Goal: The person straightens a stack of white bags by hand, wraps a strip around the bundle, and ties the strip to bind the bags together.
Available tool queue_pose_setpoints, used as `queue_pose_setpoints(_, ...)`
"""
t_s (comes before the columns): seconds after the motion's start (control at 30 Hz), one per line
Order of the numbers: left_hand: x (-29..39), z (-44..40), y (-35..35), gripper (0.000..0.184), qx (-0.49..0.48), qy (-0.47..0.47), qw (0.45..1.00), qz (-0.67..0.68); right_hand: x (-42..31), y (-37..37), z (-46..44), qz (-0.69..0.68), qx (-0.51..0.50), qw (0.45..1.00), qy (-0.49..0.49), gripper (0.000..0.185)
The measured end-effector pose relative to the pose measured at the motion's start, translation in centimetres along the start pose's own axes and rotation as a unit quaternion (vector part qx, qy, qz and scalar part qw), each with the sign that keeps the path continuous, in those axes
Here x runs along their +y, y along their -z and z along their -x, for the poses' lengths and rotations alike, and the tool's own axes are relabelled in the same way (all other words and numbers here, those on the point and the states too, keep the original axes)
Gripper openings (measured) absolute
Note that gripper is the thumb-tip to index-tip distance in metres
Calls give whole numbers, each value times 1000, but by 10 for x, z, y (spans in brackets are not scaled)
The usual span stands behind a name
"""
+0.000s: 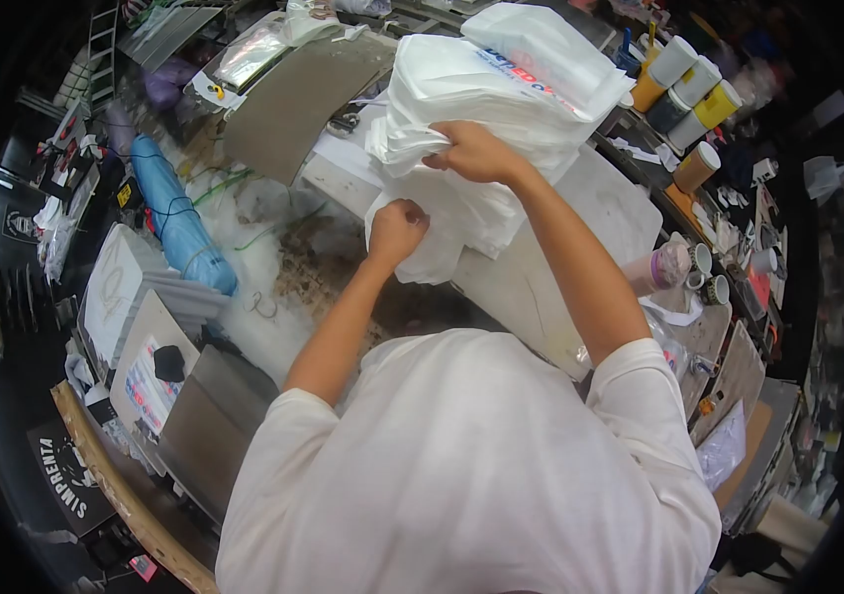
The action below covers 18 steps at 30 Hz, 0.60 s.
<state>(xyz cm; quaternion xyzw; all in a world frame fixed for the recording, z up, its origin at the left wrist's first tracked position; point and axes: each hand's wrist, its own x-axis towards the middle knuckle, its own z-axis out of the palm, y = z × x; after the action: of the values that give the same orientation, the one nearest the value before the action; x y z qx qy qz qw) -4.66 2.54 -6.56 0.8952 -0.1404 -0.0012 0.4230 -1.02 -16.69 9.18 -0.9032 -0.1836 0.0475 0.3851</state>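
Observation:
A thick pile of white bags [486, 94], thin and soft with blue and red print on the top ones, lies on the worktable ahead of me. My right hand [476, 151] grips several layers at the pile's near left edge, thumb below and fingers above. Lower and to the left, my left hand [399, 231] is closed at the edge of a lower white bag [432, 252] that hangs over the table's side. Its fingertips are partly hidden, but they appear to pinch that bag. The lower layers fan out loosely between both hands.
The pale tabletop [526, 292] extends right of the bags. Ink jars [674, 61] line a shelf at the upper right. A blue wrapped roll [179, 213] leans at left, near printing screens [149, 386]. A grey-brown board [308, 104] lies at the back left.

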Motion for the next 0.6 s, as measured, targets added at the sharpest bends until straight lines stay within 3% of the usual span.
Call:
queue_pose_setpoints(0.07, 2, 4, -3, 31, -5, -9, 1000, 12, -6, 6, 1, -9, -45, 999, -24, 48)
queue_pose_setpoints(0.17, 12, 12, -9, 27, -8, -12, 999, 28, 6, -4, -2, 0, 2, 1000, 20, 44)
queue_pose_setpoints(0.43, 18, 9, 6, 25, 28, 18, 999, 26, -1, 4, -2, -29, -23, 999, -18, 39)
queue_pose_setpoints(0.5, 21, 4, 17, 23, 58, -31, 997, 34, -3, 7, -1, -28, -18, 999, -30, 37)
queue_pose_setpoints(0.53, 21, 1, 25, 18, 95, -99, 990, 10, -4, 7, 1, -45, -22, 998, -38, 38)
queue_pose_setpoints(0.6, 42, -5, 46, 13, 128, -96, 987, 28, -4, 6, 1, -63, -28, 997, -45, 40)
